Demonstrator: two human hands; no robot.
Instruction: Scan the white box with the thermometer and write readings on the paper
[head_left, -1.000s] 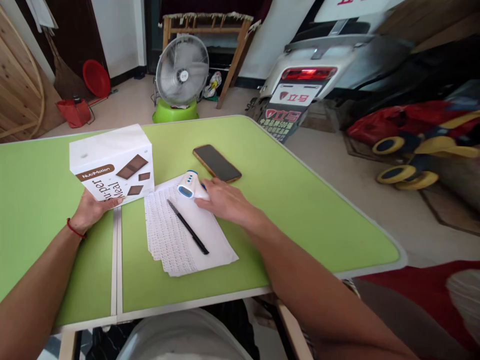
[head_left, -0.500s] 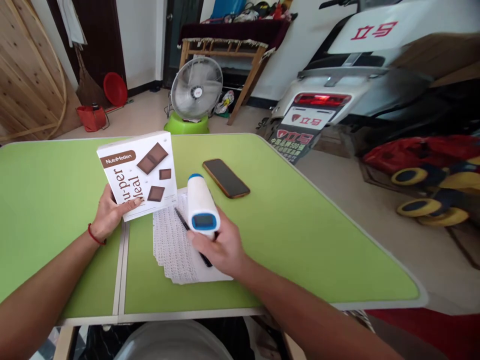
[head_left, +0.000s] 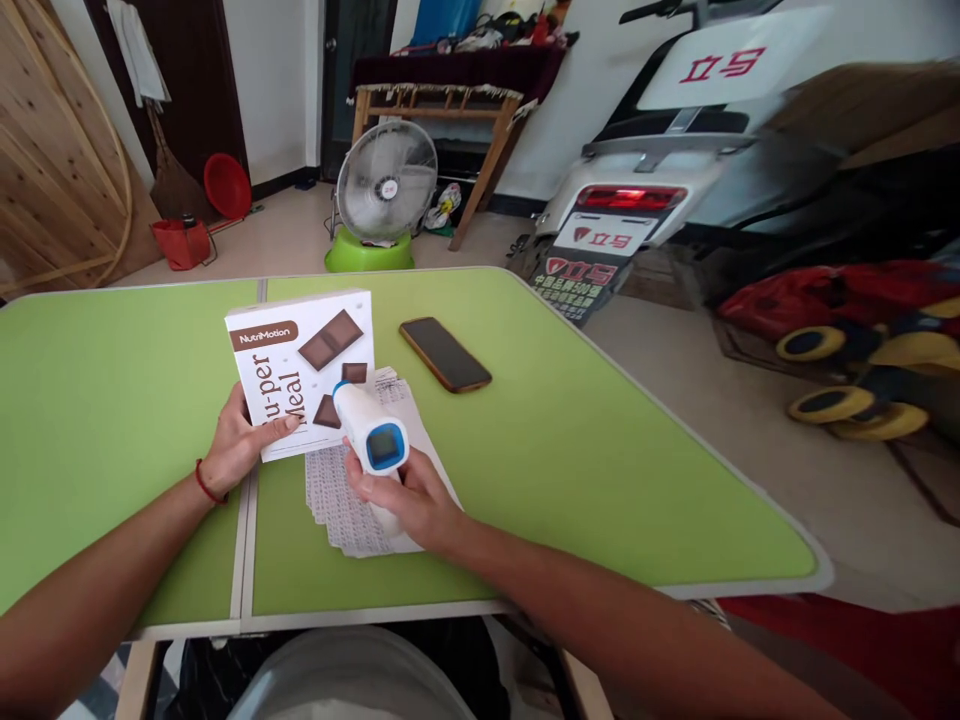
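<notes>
Green tabletop [head_left: 585, 480], pale edging, light strip running from far edge to near edge, left of middle; white scooter [head_left: 626, 200] on the floor past the far right corner; fan [head_left: 386, 185] on a green stool [head_left: 369, 252] beyond the far edge.
White box [head_left: 277, 375] with brown chocolate pictures, tilted, standing over the strip, nearer the far edge than the papers; can't tell if its bottom touches the tabletop; left hand [head_left: 238, 440] grasps its lower left part, thumb across the front.
Papers [head_left: 346, 505], a loose stack with small print, flat toward the near edge, right of the strip; phone [head_left: 445, 354], dark screen up, flat toward the far right corner, clear of the box.
Thermometer [head_left: 369, 425], white and blue, gripped by the handle in the right hand [head_left: 412, 500] above the papers; nose overlaps the box's lower right corner in view, contact unclear; red bracelet [head_left: 208, 484] on the left wrist.
</notes>
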